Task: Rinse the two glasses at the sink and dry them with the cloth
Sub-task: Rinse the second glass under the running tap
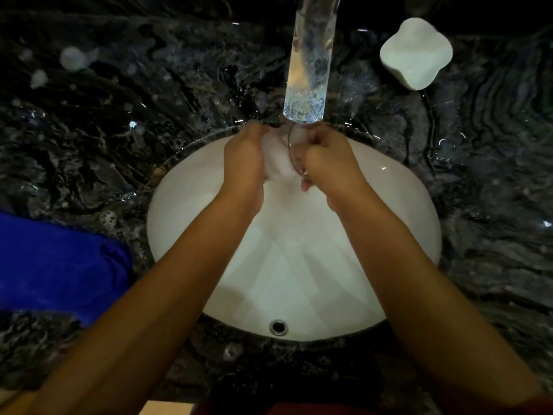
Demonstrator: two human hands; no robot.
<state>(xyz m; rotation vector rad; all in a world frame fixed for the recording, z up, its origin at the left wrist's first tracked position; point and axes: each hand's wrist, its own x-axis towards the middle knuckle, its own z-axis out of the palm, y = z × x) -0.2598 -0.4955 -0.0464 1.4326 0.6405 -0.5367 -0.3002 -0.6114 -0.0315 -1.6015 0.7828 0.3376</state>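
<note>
You're looking down on a dark, marbled stone table [89, 139], wet and glinting under dim light, with a white scalloped dish [416, 53] at its far right.

Both forearms are bare from the bottom edge of the view right up to the wrists, with no sleeve showing. The left hand [244, 158] and right hand [327, 158] wear no gloves. Low down, a strip of dark red clothing [299, 407] shows.
</note>
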